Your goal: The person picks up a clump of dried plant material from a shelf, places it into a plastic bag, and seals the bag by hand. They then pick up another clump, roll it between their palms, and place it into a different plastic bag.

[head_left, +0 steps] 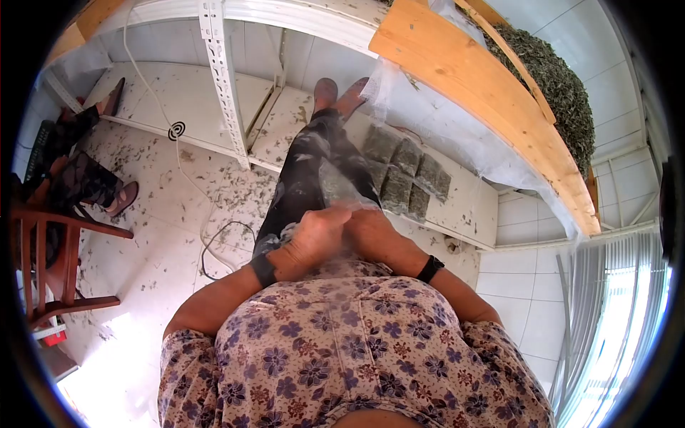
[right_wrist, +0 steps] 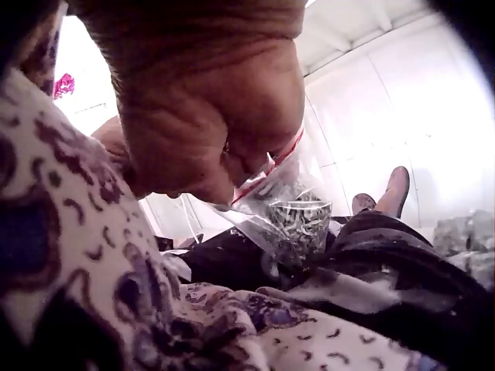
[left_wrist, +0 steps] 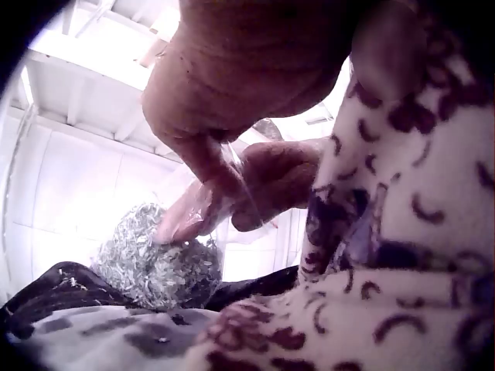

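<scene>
A clear plastic zip bag [head_left: 341,187] with dried, chopped greenish leaves [left_wrist: 158,263] in its lower part sits over the person's lap. My left hand [head_left: 316,237] grips the bag's top, fingers curled, close beside the other hand. The right hand [head_left: 378,232] pinches the same top edge, where a red strip [right_wrist: 255,182] runs along the mouth in the right wrist view. In the left wrist view, fingertips [left_wrist: 186,216] press against the film just above the leaves. Part of the bag's mouth is hidden behind the hands.
Several filled bags [head_left: 407,175] lie on a low white shelf to the right. Above them, a wooden-edged tray [head_left: 485,100] holds a heap of dried leaves [head_left: 546,85]. A white metal post [head_left: 227,85] stands ahead. Another person's legs [head_left: 93,178] and a wooden chair [head_left: 68,264] are at left.
</scene>
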